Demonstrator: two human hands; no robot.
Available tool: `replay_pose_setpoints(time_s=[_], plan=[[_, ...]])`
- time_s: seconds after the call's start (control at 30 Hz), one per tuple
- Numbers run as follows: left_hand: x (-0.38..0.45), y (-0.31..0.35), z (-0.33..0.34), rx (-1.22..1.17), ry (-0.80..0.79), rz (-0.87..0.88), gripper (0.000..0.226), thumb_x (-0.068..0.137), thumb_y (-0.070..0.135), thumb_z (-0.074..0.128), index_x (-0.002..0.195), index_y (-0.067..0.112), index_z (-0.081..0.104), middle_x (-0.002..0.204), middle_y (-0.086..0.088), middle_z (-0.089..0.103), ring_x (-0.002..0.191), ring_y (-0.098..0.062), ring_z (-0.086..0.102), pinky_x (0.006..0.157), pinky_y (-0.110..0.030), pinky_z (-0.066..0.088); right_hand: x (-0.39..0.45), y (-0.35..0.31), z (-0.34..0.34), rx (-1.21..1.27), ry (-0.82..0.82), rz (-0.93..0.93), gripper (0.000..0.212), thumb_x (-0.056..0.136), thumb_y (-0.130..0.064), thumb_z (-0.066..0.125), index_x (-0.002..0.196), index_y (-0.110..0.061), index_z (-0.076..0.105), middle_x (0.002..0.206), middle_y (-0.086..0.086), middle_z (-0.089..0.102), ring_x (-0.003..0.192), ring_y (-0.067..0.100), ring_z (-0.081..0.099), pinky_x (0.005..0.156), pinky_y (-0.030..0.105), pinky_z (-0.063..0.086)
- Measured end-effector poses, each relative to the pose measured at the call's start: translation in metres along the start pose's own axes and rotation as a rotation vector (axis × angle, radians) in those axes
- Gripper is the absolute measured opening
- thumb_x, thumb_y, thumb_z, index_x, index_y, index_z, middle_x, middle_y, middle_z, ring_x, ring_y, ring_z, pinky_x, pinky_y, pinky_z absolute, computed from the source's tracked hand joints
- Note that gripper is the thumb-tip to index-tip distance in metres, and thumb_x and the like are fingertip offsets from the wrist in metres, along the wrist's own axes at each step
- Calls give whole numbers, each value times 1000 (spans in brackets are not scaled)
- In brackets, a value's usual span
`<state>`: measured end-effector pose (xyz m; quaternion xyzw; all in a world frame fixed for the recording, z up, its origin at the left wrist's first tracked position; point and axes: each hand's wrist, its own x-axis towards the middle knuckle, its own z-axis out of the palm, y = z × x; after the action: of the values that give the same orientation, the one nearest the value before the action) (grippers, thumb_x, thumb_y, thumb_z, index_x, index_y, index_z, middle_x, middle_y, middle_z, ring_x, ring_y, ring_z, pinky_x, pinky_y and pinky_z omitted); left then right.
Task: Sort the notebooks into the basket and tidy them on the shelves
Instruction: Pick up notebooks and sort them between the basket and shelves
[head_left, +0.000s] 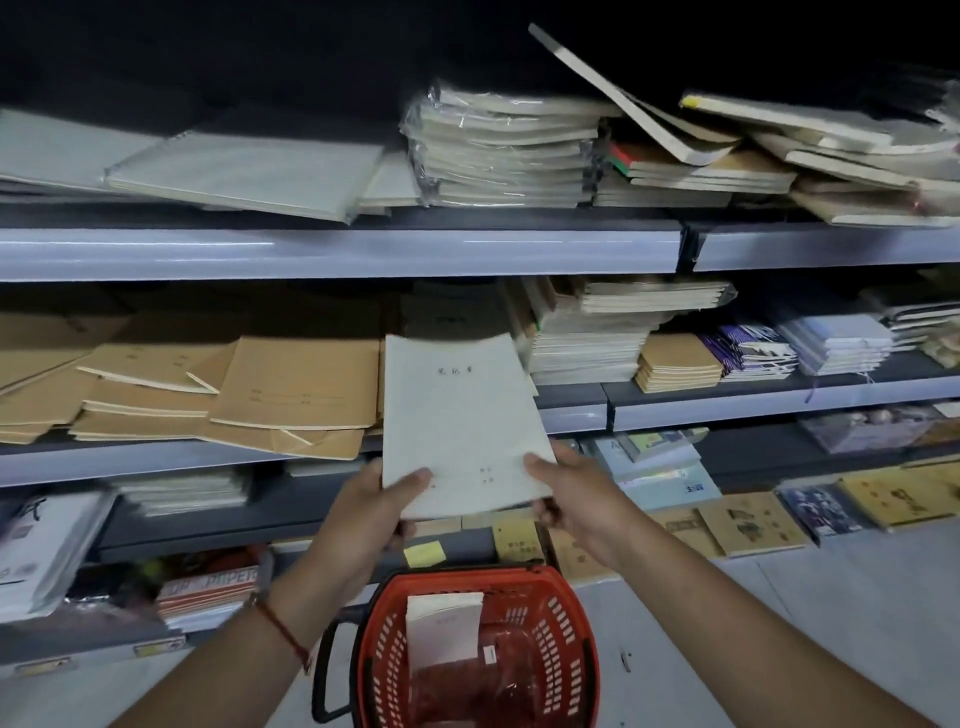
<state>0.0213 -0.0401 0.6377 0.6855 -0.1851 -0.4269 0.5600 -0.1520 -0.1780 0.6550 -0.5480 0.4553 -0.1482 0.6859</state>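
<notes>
I hold a pale grey-white notebook (457, 415) upright in front of the middle shelf. My left hand (363, 519) grips its lower left corner, thumb on the cover. My right hand (576, 499) grips its lower right corner the same way. Below my hands a red plastic basket (566, 618) with a black handle stands on the floor. Inside it leans a white notebook (441, 623) over something red. Brown kraft notebooks (291, 389) lie in loose piles on the middle shelf to the left.
The top shelf (337, 252) carries pale pads (244, 171), a plastic-wrapped stack (498, 150) and untidy tilted notebooks (727, 150). Small stacks (675, 361) fill the middle shelf's right side. Lower shelves hold assorted books (748, 525). Grey floor (831, 597) lies at the right.
</notes>
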Motion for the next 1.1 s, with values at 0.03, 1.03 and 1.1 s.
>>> replay_pose_setpoints(time_s=[0.03,1.03,1.1], plan=[[13,7,0,6,30,32,19,96,28,65,112,18,66,82,0,66,51,-9,49,44,-21,38,10,-8,2,11,6,-11,20,104,-21,49,121,-21,60,88,3,63,54,9,50,50,23,41],[129,28,24,1409,337,784,37,96,36,49,128,19,59,113,-11,53,98,-27,53,78,-40,46,130,-22,2,-1043,253,-387,40,100,-24,46,140,-23,54,126,8,60,100,28,63,79,34,52],[94,-4,19,1256,142,911,28,96,31,49,116,21,65,101,-3,61,90,-22,58,73,-36,50,110,9,-1,-1061,167,-453,32,98,-23,51,128,-22,62,116,4,63,95,24,64,78,33,52]])
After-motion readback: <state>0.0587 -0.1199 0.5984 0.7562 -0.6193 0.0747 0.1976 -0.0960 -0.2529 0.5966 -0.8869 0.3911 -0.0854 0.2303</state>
